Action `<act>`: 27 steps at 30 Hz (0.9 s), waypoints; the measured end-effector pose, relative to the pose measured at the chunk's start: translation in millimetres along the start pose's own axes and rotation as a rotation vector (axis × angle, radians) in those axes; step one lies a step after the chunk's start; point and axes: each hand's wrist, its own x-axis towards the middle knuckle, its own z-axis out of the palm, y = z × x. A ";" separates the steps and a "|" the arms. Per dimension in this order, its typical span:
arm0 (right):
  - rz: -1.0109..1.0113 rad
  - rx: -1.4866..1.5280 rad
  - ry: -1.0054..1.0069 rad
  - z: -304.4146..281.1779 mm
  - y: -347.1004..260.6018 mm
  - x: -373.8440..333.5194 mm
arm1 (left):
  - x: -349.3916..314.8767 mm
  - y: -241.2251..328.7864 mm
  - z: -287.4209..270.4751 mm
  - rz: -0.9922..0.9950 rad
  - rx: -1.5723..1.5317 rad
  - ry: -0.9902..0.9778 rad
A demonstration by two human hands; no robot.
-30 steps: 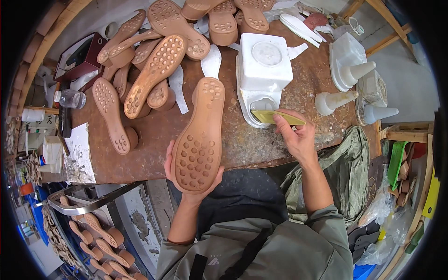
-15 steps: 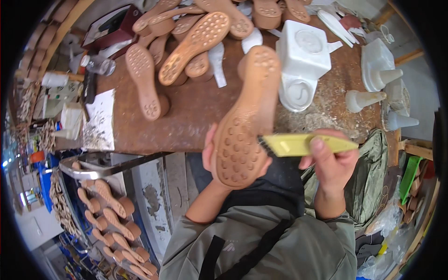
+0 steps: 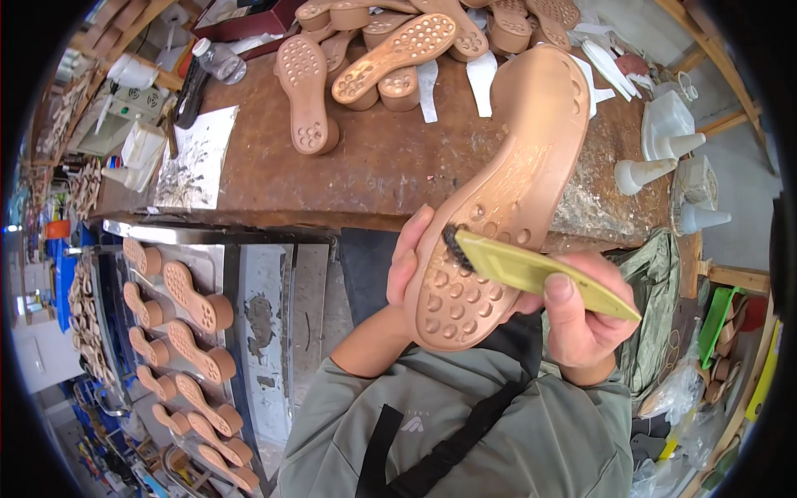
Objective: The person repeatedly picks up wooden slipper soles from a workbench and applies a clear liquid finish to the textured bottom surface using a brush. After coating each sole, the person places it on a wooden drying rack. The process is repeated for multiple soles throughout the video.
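Note:
A tan shoe sole point(image 3: 515, 183) with a raised heel is held up over the table's front edge, its dimpled forefoot nearest me. My left hand point(image 3: 405, 264) is closed round the forefoot edge, fingers along its left side; the rest of that hand is behind the sole. Between the thumb and fingers of my right hand point(image 3: 588, 319) is a brush point(image 3: 531, 270) with a flat yellow-green handle. Its dark bristles touch the sole among the round hollows. The waist of the sole looks wet and shiny.
Across the brown table point(image 3: 374, 170), more soles point(image 3: 394, 58) are piled at the back. A clear bottle point(image 3: 220, 62) and stained paper point(image 3: 198, 158) lie at left, white nozzle containers point(image 3: 643, 173) at right. A rack point(image 3: 166, 274) at lower left carries several soles.
The brush has moved left across the hollows, its handle now slanting down to the right. The sole leans further right, its heel now hiding the square white container. My view has shifted.

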 end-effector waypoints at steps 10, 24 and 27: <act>-0.151 0.022 -0.142 5.7 -24.5 -21.8 | 6.6 18.4 -10.1 -0.049 -0.328 0.043; -0.395 0.065 -0.408 -6.0 -30.7 -6.0 | 12.6 19.5 -22.5 -0.064 -0.747 -0.189; -0.411 0.070 -0.453 -9.2 -29.8 -1.0 | 19.5 29.4 -29.5 -0.134 -0.730 -0.272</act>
